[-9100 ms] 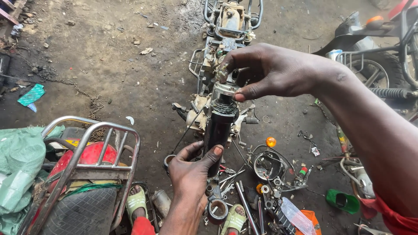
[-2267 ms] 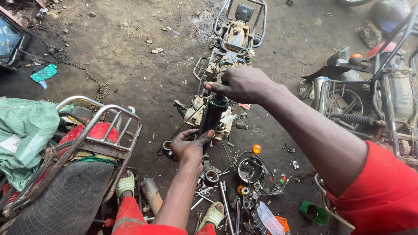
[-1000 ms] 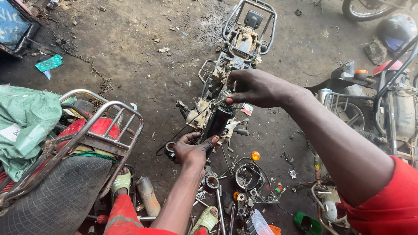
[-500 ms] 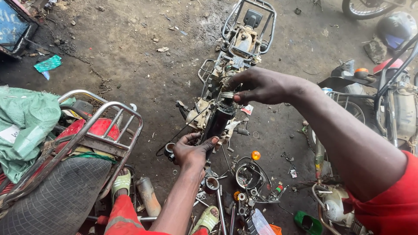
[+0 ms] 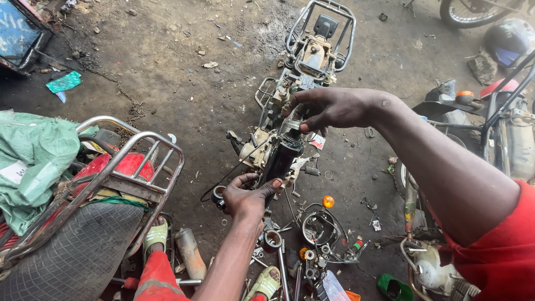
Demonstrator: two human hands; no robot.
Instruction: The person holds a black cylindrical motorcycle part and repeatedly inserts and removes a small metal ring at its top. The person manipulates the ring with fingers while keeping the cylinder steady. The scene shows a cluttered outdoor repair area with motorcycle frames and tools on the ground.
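While the left hand (image 5: pixel 248 195) grips the base of the black shock absorber (image 5: pixel 281 159) above the stripped motorcycle frame (image 5: pixel 312 56), the right hand (image 5: pixel 329 107) pinches its top cap — likely mid-twist — needing a steady counter-hold.

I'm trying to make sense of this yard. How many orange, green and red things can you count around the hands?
Orange: 1, round lens.
Green: 3, cloth, scrap, sandal.
Red: 1, tank.
Black: 1, tube, held by left hand and right hand.
Total: 6.
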